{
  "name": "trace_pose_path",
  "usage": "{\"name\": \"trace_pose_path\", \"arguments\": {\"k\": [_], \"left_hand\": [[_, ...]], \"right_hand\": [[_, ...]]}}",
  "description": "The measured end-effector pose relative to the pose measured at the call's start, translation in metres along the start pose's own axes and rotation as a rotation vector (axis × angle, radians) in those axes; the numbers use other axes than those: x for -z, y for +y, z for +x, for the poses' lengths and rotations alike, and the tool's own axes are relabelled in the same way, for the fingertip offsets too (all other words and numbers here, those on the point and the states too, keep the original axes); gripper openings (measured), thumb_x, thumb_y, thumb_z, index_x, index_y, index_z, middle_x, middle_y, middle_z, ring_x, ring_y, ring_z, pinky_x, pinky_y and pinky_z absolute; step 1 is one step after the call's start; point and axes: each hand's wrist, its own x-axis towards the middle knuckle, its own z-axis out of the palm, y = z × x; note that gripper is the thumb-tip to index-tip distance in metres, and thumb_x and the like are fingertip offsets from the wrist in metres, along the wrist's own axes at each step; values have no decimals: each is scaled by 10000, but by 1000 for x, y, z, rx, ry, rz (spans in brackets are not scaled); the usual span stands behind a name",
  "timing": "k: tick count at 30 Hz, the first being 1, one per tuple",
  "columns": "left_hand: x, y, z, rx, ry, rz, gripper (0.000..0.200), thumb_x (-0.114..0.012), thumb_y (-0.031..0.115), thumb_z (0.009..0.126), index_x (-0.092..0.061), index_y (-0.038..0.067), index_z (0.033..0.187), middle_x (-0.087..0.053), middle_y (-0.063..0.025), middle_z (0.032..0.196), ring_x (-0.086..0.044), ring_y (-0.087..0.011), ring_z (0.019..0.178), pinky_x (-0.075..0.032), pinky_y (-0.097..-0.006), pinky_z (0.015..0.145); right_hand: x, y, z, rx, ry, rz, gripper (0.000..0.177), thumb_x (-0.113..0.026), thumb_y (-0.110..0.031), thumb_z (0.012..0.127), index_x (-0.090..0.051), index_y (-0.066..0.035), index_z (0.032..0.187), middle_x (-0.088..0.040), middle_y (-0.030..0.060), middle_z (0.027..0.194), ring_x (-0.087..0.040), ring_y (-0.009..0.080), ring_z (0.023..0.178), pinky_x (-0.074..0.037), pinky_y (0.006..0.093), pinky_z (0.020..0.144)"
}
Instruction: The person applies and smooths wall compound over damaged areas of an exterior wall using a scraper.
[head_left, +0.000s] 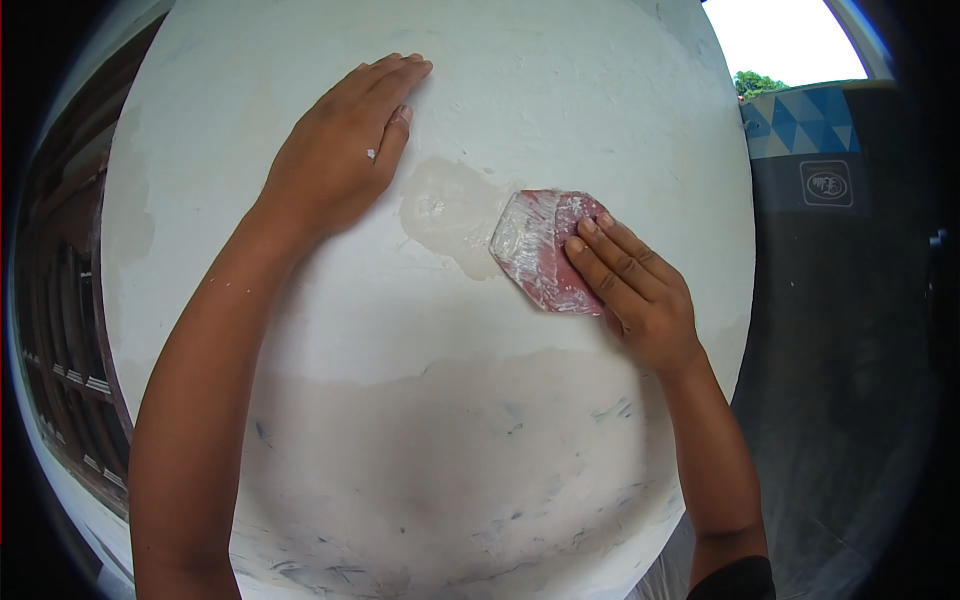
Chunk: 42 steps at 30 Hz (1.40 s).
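A large white rounded surface [560, 100] fills the middle of the view. My left hand [340, 145] rests on its upper left part, fingers stretched out and holding nothing; a bit of white paste clings near the thumb. With my right hand [645, 285] I grip a flat red putty spreader [548, 265], fingers pressed along its top face and the thumb hidden. Whitish paste smears the spreader, thickest toward its left edge. That edge lies beside a damp beige patch of filler [445, 210] between my hands.
Lower on the surface is a broad greyish-beige area [450, 430] with dark scuffs. Dark slatted woodwork [75, 330] stands at the left. To the right hangs a dark sheet or panel [830, 330] with a blue triangle pattern on top; a bright opening [785, 40] lies beyond.
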Motion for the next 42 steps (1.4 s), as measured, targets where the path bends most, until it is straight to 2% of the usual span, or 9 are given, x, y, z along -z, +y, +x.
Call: {"name": "trace_pose_path", "arguments": {"k": [5, 8, 13, 20, 28, 32, 35, 40, 42], "left_hand": [[-2, 1, 0, -7, 13, 19, 436, -433, 146, 1041, -516, 89, 1465, -525, -115, 1517, -429, -304, 1453, -339, -424, 1218], [-1, 3, 1, -5, 14, 24, 435, -434, 144, 1039, -516, 87, 1463, -527, -118, 1512, -433, -305, 1449, -341, -425, 1216], [-1, -2, 1, -32, 14, 11, 440, -436, 142, 1037, -515, 90, 1467, -525, -117, 1516, -438, -309, 1446, -340, -425, 1217], [-7, -1, 0, -8, 35, 78, 444, -436, 141, 1036, -511, 90, 1470, -525, -112, 1519, -439, -313, 1445, -343, -430, 1214], [-3, -2, 0, -34, 28, 34, 437, -426, 143, 1040, -516, 91, 1465, -524, -114, 1519, -438, -307, 1447, -344, -426, 1215], [-3, 0, 0, -20, 26, 44, 439, -428, 138, 1038, -518, 90, 1465, -522, -116, 1520, -438, -305, 1448, -346, -424, 1213], [-5, 1, 0, 5, 25, 32, 443, -430, 135, 1037, -516, 93, 1469, -524, -114, 1519, -438, -305, 1447, -344, -423, 1216], [-2, 1, 0, -8, 12, 16, 443, -432, 134, 1035, -518, 94, 1468, -521, -114, 1522, -435, -309, 1449, -343, -422, 1216], [-1, -2, 1, -7, 15, 8, 443, -432, 134, 1035, -518, 95, 1468, -520, -114, 1524, -434, -310, 1450, -343, -422, 1216]], "right_hand": [[14, 16, -34, -76, 56, -43, 315, -708, -61, 872, -761, -80, 1182, -726, 107, 1251, -647, 257, 1253, -545, 386, 1073], [12, 10, -12, -49, 132, -16, 316, -710, -64, 877, -756, -75, 1189, -721, 112, 1259, -651, 259, 1246, -550, 385, 1068], [-3, -8, 25, 76, 91, 56, 353, -718, -95, 859, -752, -100, 1211, -709, 84, 1289, -650, 245, 1245, -553, 378, 1062], [7, 8, -26, 3, 26, 5, 345, -737, -78, 850, -755, -89, 1194, -716, 98, 1272, -654, 252, 1238, -557, 381, 1056], [-1, -5, 20, 36, 81, 28, 383, -715, -66, 845, -744, -88, 1226, -710, 93, 1287, -653, 255, 1240, -546, 380, 1070], [1, 3, -6, -17, -17, -7, 381, -715, -60, 854, -740, -86, 1234, -704, 97, 1297, -651, 262, 1244, -537, 382, 1079], [2, 13, -25, -40, 94, -44, 386, -719, -50, 849, -740, -81, 1233, -708, 102, 1288, -656, 268, 1236, -537, 383, 1076], [-2, -1, 9, -54, 91, 19, 386, -715, -49, 852, -739, -85, 1235, -706, 105, 1291, -653, 266, 1240, -544, 392, 1072], [-6, -4, 17, 23, 51, 23, 382, -706, -47, 857, -738, -87, 1236, -704, 97, 1295, -647, 262, 1247, -550, 394, 1064]]}}
